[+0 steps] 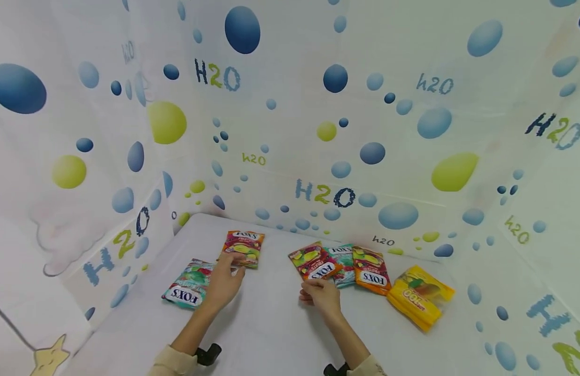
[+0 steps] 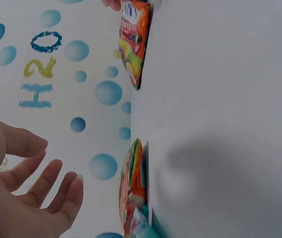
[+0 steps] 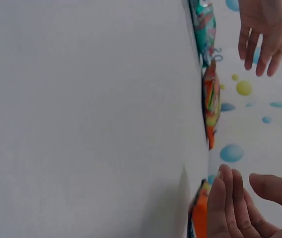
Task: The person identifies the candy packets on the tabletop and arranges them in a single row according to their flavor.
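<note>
My left hand [image 1: 225, 280] is over the table between a teal Fox's candy bag [image 1: 188, 284] and an orange Fox's fruits bag [image 1: 245, 246]. Its fingers are loosely bent with nothing between them, as the left wrist view shows. In the head view the fingers cover the orange bag's lower edge. At the near end of a second orange Fox's bag [image 1: 313, 260] is my right hand [image 1: 323, 297]. In the right wrist view its thumb [image 3: 270, 187] stands apart from the fingers, and no bag lies between them. Whether the fingertips touch that bag, I cannot tell.
Right of the second orange bag lie another teal bag [image 1: 344, 266], an orange bag [image 1: 371, 269] and a larger yellow bag [image 1: 420, 297], side by side. The white-covered table [image 1: 271, 334] meets a bubble-printed sheet [image 1: 290, 130] at the back and sides.
</note>
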Motion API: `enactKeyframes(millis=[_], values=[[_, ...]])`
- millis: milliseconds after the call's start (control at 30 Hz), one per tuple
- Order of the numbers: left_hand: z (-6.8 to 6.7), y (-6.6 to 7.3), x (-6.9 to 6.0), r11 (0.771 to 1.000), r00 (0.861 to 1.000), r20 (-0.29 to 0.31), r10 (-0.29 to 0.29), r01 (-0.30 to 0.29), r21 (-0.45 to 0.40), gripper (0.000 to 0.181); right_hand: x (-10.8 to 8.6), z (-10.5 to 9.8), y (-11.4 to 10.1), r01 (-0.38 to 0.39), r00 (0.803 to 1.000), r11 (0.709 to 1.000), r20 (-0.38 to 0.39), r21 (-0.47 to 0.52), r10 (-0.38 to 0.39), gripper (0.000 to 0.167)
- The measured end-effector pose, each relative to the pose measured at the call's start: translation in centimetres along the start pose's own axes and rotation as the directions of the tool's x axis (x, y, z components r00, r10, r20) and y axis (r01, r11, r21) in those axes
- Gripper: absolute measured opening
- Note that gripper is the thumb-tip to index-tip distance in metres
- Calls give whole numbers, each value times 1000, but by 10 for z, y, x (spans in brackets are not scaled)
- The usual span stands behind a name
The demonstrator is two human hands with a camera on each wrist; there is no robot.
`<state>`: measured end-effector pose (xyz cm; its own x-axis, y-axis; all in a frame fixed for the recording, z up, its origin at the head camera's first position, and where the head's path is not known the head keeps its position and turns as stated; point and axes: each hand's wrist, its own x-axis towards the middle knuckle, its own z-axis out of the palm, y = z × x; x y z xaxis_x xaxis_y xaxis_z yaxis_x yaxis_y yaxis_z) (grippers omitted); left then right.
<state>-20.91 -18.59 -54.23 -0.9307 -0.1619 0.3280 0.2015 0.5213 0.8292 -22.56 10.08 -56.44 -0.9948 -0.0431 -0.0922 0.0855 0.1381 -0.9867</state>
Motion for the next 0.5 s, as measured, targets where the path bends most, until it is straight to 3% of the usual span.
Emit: enactKeyframes(millis=[300, 500], values=[[29, 15, -6, 997, 997, 39, 71, -71, -5, 28, 2, -41, 4, -33, 994, 995, -102, -89, 24, 27], [54, 23, -14, 988, 981, 121, 150, -153, 17, 27, 3, -59, 10, -68, 971, 979, -239, -190, 21, 25]])
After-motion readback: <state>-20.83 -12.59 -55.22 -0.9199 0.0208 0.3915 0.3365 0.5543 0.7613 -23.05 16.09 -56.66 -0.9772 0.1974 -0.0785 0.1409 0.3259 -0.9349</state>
